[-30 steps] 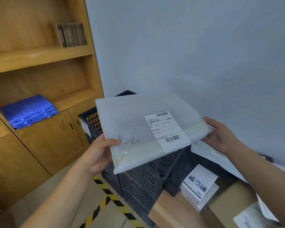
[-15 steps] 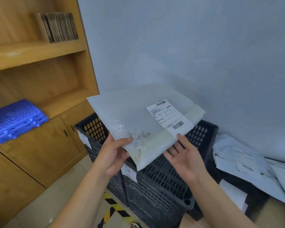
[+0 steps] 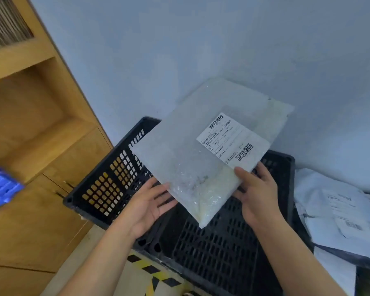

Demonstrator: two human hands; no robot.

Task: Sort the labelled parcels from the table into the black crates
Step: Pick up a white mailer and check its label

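Parcel (image 3: 203, 150) hides crate (image 3: 107, 184) interior; right hand (image 3: 256, 193) pinches it, left hand (image 3: 150, 206) open.

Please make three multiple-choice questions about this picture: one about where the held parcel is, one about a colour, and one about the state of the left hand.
1. Where is the bubble-wrap parcel?
A. over the black crate
B. on the wooden shelf
C. on the floor

2. What colour is the slatted thing at the left edge?
A. red
B. blue
C. green

3. How is the left hand?
A. gripping the crate rim
B. clenched in a fist
C. open, fingers straight beside the parcel

Answers:
1 A: it hangs above the black crate.
2 B: the slatted thing is blue.
3 C: the left hand shows its palm; the right hand pinches the parcel.
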